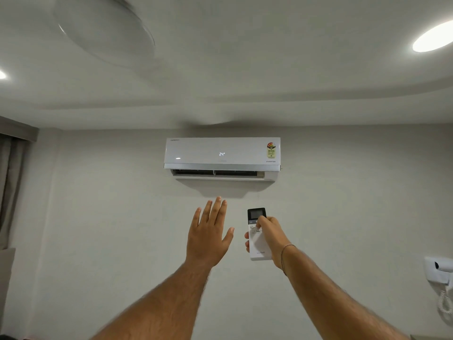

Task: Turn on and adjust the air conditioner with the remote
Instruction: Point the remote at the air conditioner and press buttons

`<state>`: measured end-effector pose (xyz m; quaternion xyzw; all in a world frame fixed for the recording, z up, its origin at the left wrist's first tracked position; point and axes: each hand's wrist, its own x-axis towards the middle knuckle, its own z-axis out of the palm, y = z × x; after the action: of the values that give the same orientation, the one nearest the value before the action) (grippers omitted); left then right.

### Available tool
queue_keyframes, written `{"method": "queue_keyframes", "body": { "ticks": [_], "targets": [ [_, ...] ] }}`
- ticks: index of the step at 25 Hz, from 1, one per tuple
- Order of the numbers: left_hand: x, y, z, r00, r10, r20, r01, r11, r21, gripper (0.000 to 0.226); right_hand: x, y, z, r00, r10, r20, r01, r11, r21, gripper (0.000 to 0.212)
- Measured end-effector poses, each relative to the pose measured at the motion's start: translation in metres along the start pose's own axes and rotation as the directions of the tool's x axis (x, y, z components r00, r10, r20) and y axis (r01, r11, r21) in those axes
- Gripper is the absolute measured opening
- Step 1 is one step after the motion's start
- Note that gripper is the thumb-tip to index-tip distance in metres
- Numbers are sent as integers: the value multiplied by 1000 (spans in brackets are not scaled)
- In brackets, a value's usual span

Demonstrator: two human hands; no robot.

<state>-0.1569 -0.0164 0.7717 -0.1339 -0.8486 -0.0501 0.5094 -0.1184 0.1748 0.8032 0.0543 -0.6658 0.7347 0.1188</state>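
Note:
A white air conditioner hangs high on the wall, its front display lit and reading 24, its bottom flap open. Below it, my right hand holds a white remote with a dark screen at the top, pointed up at the unit; my thumb rests on the buttons under the screen. My left hand is raised beside the remote, palm toward the wall, fingers spread and straight, holding nothing. It reaches up to just under the unit's shadow.
A ceiling fan spins overhead at upper left. Round ceiling lights glow at the right and left edges. Grey curtains hang at the left. A white wall-mounted hair dryer with coiled cord sits at the right.

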Motion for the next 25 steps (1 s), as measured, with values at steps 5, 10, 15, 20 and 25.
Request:
{"method": "queue_keyframes", "body": {
  "ticks": [5,10,15,20,25],
  "targets": [
    [4,5,-2,999,22,-29,-21,1000,21,75,-3,-1,1,1000,-3,-5,3,1000,-12,31],
    [3,6,1,999,21,-35,-20,1000,9,75,-3,-3,0,1000,0,-2,0,1000,0,31],
    [-1,5,5,998,34,-60,-35,999,-10,72,0,0,-1,1000,10,-25,-10,1000,-17,27],
    [1,4,6,997,37,-75,-40,998,-41,81,2,-5,-2,999,35,-27,-35,999,4,28],
    [6,8,2,998,27,-65,-29,999,-35,82,2,-11,-2,1000,16,-21,-16,1000,-21,30]
  ]
}}
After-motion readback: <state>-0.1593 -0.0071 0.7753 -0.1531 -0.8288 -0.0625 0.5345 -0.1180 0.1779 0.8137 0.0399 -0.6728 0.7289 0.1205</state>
